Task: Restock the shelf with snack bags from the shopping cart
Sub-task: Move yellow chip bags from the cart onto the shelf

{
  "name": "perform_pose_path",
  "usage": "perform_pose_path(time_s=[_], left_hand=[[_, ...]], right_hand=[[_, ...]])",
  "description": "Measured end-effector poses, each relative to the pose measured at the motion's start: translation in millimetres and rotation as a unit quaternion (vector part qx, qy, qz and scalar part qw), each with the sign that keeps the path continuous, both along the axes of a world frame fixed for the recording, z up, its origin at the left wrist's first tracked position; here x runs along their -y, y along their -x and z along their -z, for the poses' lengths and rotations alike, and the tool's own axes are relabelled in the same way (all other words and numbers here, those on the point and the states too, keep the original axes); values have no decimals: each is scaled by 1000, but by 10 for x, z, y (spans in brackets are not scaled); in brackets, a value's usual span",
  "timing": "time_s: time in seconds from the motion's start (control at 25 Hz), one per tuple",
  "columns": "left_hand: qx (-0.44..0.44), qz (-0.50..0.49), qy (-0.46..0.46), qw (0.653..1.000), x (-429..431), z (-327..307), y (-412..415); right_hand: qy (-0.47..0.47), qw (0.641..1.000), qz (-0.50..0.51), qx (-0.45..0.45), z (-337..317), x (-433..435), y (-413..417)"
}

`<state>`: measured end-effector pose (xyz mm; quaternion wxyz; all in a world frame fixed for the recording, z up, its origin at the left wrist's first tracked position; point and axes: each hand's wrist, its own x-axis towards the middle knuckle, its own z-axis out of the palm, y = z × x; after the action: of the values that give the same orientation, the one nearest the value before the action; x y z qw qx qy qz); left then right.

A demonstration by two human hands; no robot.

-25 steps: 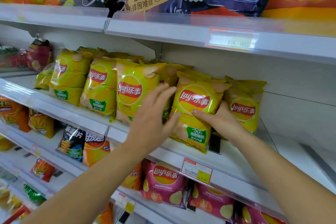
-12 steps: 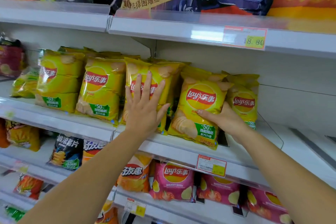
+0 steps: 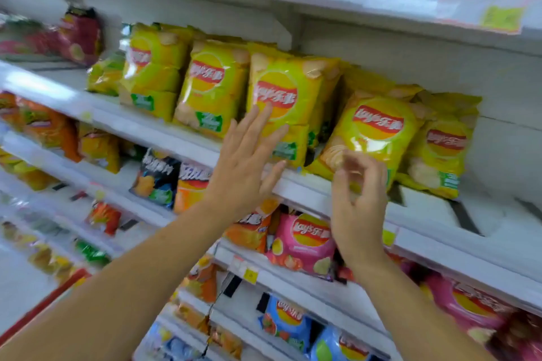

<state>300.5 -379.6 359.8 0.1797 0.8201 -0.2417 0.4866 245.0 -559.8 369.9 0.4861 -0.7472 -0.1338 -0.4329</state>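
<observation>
The bag (image 3: 378, 132) leans on the shelf (image 3: 305, 189). It looks puffy, light and slippery (chips inside break easily), so hold its sides softly. The left grip (image 3: 243, 173) is flat open; the right grip (image 3: 359, 208) is curled and blurry, cannot tell.

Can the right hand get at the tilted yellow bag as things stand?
Probably yes: the right hand is just in front of the tilted yellow bag, nothing between them; the left hand is aside.

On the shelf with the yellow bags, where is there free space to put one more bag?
Bare shelf lies right of the rightmost yellow bag. A narrower bare strip lies at far left, in front of the dark red bag. Between them the yellow bags stand packed side by side.
</observation>
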Motion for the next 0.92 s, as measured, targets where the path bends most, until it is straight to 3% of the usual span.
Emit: perform_pose_path(time_s=[0.12,0.32,0.52,0.72,0.92], left_hand=[[-73,-32,-2,997,-405,626,471],[-304,-173,46,936,-1589,1995,1640],[-484,-327,226,780,-2697,3223,3030],[-559,-418,353,623,-3288,4087,3976],[-585,-399,449,544,-3408,4429,4379]], right_hand=[[83,982,-143,-92,585,-550,144],[197,871,-286,-348,1796,-1456,399],[340,721,-344,-496,3058,-2472,879],[407,582,-420,-565,4263,-3517,1545],[508,486,-477,-528,5048,-4258,2089]])
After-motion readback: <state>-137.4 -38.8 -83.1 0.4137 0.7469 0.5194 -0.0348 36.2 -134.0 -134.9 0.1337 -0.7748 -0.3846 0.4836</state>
